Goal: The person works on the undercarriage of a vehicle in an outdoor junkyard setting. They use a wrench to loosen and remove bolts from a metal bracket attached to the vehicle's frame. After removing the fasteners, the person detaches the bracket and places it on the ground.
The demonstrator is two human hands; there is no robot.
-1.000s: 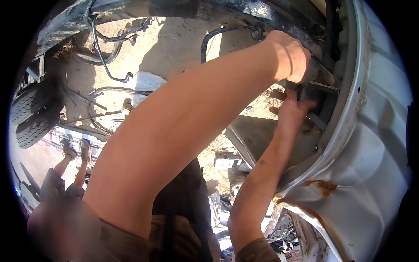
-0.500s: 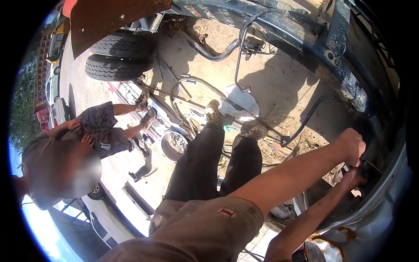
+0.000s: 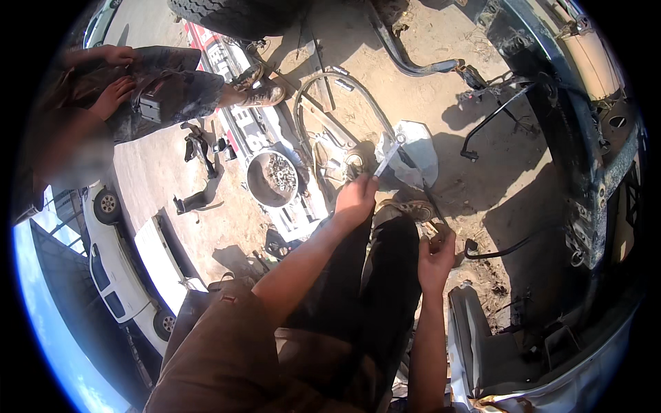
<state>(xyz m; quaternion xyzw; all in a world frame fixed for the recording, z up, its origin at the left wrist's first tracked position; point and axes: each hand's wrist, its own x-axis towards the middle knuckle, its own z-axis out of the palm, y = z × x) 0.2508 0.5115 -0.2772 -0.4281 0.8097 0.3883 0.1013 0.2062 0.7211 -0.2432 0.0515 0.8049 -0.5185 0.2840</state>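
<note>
My left hand [image 3: 357, 202] is closed around a silver wrench [image 3: 390, 156], its ring end pointing up and away from me. To the right, my right hand [image 3: 436, 260] is raised with its fingers curled together; a small thing may be between the fingertips, but I cannot make it out. Both hands are in front of my dark trousered legs. Below and beyond them on the ground lie a pale flat sheet [image 3: 417, 162] and a looped dark hose [image 3: 300, 109].
A metal bowl of small hardware [image 3: 253, 180] stands on a red-and-white panel [image 3: 219, 67]. A blue vehicle frame [image 3: 597, 180] runs along the right, with a bent black pipe [image 3: 499, 255] nearby. At left, another person's hand [image 3: 116, 96] rests near their shorts.
Both hands have come away from the vehicle part at right and moved left in front of my legs. The wrench now shows in my left hand. The view has shifted too.
</note>
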